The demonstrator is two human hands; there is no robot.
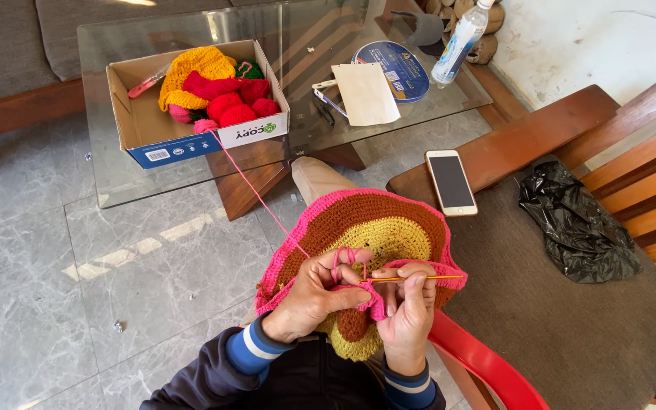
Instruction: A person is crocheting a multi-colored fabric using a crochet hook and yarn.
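My left hand (309, 292) is clenched on the near edge of the crochet piece (366, 235), thumb and fingers pinching the pink border, with the pink yarn (256, 190) looped over my forefinger. My right hand (408, 307) grips the hook (411, 279) and also pins the border under its fingers. The hook's long axis lies nearly level, pointing from 3 o'clock toward 9 o'clock, its tip meeting the border right between my two hands (the tip itself is hidden in the stitches). The piece is round, banded pink, brown and yellow, and spreads away from my hands toward 12 o'clock, draped over my knee.

The yarn runs taut from my left hand up toward 11 o'clock to a cardboard box (191, 140) of yarn balls on the glass desk (115, 182). So the left hand is the one nearer the feed; the right is nearer the hook's handle end. A phone (451, 182) lies at 1 o'clock on the bench, a black bag (575, 224) at 2 o'clock.
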